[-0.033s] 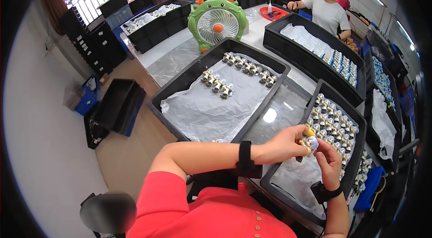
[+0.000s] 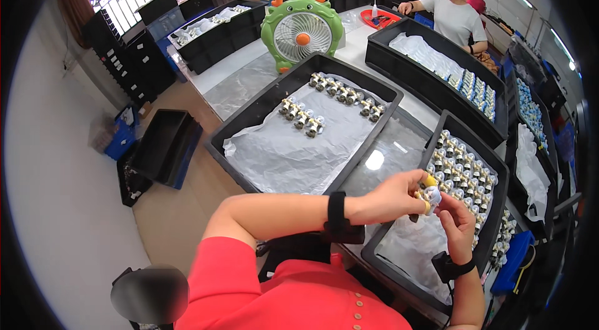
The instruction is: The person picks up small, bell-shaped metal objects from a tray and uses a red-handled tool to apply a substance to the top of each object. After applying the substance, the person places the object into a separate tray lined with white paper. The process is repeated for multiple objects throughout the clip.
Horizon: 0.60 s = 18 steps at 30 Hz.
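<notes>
My left hand (image 2: 394,199), yellow covers on its thumb and a finger, is closed around a small white-and-yellow toy figurine (image 2: 429,196) with a pale, shiny head. At the figurine's other side, my right hand (image 2: 459,227) has its thumb and fingers bent close together. What its fingertips grip, if anything, is too small to make out. Both hands are above a black tray (image 2: 499,187) with rows of similar figurines (image 2: 460,171) on white sheeting. Another black tray (image 2: 249,121) farther left has several figurines (image 2: 302,119) on its lining.
Behind the left tray stands a green animal-shaped fan (image 2: 302,33). A long black tray (image 2: 399,61) with blue-and-white pieces lies at the far right, near a person in a white shirt (image 2: 452,14). Empty black crates (image 2: 163,142) are on the floor at left; a blue bin (image 2: 515,261) is right.
My left forearm has shifted up slightly, covering a bit more of the left tray's near edge. The figurine stays between my hands.
</notes>
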Each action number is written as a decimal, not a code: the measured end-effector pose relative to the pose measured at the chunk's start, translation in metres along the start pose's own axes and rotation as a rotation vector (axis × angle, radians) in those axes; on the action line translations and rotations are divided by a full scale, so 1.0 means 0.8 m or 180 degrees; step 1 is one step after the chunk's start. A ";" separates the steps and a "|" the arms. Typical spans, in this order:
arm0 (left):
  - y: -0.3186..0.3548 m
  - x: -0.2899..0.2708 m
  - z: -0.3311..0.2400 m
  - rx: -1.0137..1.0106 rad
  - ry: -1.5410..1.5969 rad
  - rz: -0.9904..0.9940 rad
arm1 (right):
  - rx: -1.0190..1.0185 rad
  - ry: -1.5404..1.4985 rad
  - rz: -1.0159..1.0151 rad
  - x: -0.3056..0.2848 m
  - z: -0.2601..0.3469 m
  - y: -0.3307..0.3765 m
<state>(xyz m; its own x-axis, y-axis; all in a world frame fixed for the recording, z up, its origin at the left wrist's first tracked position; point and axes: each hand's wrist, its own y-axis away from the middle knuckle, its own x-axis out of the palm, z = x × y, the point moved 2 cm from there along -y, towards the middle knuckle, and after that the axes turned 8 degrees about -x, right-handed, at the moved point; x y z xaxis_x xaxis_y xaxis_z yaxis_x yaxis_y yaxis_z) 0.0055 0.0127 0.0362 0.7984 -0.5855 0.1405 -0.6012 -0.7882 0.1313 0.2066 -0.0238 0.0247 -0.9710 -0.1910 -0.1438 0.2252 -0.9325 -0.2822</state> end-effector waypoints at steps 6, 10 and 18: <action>0.018 -0.106 -0.063 0.0109 0.0194 -0.0261 | 0.0012 -0.0003 -0.0241 -0.010 -0.004 0.002; 0.051 -0.200 -0.124 0.0150 -0.0008 -0.1253 | 0.0053 0.0056 -0.0208 -0.009 -0.010 -0.005; 0.037 -0.277 -0.054 -0.0287 0.0080 -0.1564 | 0.0298 0.0257 -0.0342 -0.013 -0.030 -0.011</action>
<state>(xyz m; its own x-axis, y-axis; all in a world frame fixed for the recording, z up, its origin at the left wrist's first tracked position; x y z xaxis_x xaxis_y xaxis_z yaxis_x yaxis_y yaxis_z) -0.1910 0.1276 0.0514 0.9875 -0.1436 0.0643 -0.1558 -0.9496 0.2720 0.2164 -0.0063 0.0057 -0.9786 -0.0669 -0.1944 0.1083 -0.9715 -0.2109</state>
